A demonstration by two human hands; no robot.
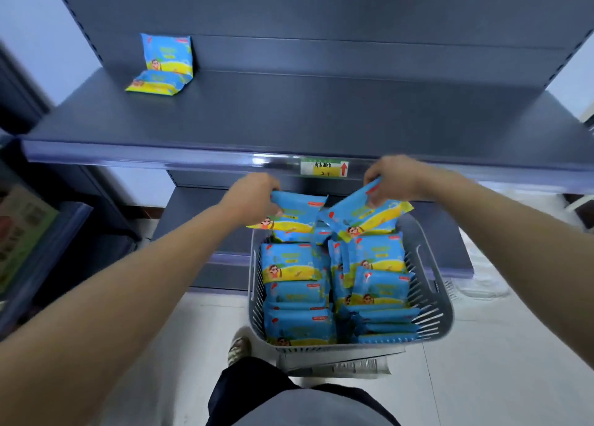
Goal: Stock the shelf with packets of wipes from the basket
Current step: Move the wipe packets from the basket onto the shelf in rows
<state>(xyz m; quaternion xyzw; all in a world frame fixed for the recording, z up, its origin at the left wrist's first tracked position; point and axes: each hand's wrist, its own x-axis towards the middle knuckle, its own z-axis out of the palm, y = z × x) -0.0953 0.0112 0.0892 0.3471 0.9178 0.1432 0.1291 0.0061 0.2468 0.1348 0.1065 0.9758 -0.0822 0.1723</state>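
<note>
Basket (429, 300) on the floor is full of wipes; over its far end the left hand (254, 197) pinches the left packet (291, 215) and the right hand (392, 178) pinches the right packet (369, 215), fingers curled on each. Person should lift both clear of the shelf (289, 116) lip (price tag (324, 168) sits right above), then land them beside the two stocked packets (165, 59) at back left.

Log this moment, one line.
left hand: grips blue plastic wipes packet; right hand: grips second packet; grey plastic basket: full; dark shelf: two packets
</note>
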